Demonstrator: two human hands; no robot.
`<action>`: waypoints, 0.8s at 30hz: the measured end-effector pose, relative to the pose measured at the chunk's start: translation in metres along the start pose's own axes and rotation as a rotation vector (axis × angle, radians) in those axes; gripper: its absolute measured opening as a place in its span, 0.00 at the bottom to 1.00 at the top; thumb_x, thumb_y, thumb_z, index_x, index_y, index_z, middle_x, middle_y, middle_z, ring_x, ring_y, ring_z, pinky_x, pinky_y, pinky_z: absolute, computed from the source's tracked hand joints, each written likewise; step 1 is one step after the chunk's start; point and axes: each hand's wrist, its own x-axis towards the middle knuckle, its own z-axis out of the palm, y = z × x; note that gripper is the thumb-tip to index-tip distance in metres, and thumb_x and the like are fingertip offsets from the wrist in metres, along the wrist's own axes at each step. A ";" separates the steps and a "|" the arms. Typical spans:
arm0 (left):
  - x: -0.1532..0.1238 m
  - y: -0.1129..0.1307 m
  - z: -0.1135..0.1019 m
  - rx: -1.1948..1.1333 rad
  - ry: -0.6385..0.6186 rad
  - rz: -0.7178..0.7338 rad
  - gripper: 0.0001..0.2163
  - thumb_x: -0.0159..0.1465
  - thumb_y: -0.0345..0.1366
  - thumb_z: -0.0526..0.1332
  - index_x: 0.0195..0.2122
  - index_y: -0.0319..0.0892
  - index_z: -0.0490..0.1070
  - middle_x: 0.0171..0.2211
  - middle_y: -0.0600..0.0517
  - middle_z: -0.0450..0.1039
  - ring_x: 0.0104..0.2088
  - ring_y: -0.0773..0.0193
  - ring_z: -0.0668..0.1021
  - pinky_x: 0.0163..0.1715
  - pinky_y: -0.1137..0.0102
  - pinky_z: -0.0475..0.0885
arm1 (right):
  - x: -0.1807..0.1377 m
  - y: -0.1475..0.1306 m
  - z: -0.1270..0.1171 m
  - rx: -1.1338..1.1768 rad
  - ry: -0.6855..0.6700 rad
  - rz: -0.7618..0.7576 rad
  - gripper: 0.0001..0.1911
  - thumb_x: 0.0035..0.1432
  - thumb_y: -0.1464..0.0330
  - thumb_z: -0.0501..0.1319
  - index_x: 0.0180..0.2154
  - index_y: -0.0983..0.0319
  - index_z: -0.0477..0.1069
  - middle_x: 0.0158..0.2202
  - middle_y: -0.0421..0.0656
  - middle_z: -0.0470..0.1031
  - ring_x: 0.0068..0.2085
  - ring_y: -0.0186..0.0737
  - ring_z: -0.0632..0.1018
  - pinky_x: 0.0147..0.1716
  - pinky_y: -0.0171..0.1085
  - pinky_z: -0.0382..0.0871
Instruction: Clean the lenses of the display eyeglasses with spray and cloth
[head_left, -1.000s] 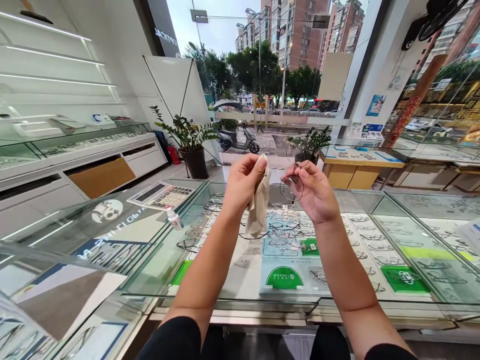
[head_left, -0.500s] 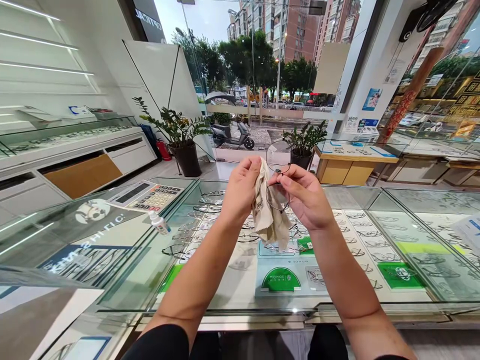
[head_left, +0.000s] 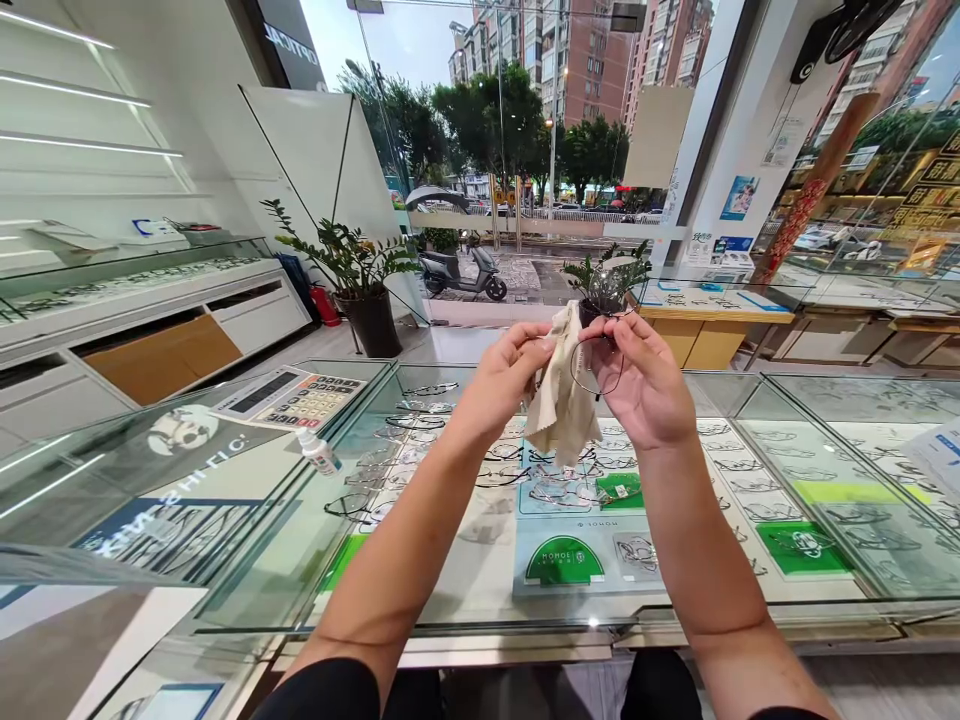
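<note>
Both hands are raised above a glass display case. My left hand (head_left: 517, 372) pinches a cream cleaning cloth (head_left: 564, 410), which hangs down in folds between the hands. Thin, dark-rimmed round eyeglasses (head_left: 598, 394) are gripped by my right hand (head_left: 651, 385) near the middle of the frame. The lower lens lies just right of the cloth, and its left edge overlaps the cloth in the view. The upper lens shows only faintly against the plant behind. Whether cloth and lens touch, I cannot tell.
The glass display case (head_left: 465, 600) holds rows of spectacle frames and green cards. On its left top are a calculator (head_left: 289, 398) and a small white bottle (head_left: 318, 452). Potted plants (head_left: 367, 315), a window and a wooden cabinet (head_left: 705, 335) stand beyond.
Both hands have shifted to the right with the cloth and eyeglasses. The eyeglasses have tilted, and the cloth now hangs higher, with its folds changed.
</note>
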 end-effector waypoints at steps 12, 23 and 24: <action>-0.007 0.004 0.004 0.160 0.069 0.250 0.20 0.61 0.51 0.74 0.45 0.44 0.75 0.32 0.53 0.78 0.27 0.68 0.74 0.27 0.74 0.68 | -0.006 -0.005 0.003 -0.043 -0.029 -0.005 0.10 0.59 0.59 0.74 0.35 0.55 0.78 0.38 0.40 0.82 0.44 0.39 0.82 0.52 0.40 0.81; -0.012 0.011 -0.004 0.383 0.260 0.451 0.19 0.71 0.56 0.62 0.35 0.44 0.71 0.32 0.53 0.70 0.32 0.64 0.71 0.34 0.70 0.67 | -0.007 -0.003 0.005 -0.037 -0.047 0.030 0.10 0.58 0.59 0.74 0.36 0.55 0.77 0.37 0.39 0.82 0.44 0.38 0.83 0.52 0.39 0.80; -0.012 0.012 -0.003 0.378 0.263 0.455 0.19 0.71 0.56 0.62 0.36 0.45 0.70 0.32 0.52 0.71 0.32 0.64 0.71 0.34 0.70 0.67 | -0.007 -0.003 0.005 -0.034 -0.048 0.031 0.10 0.58 0.59 0.75 0.36 0.55 0.77 0.37 0.39 0.82 0.43 0.38 0.83 0.51 0.39 0.80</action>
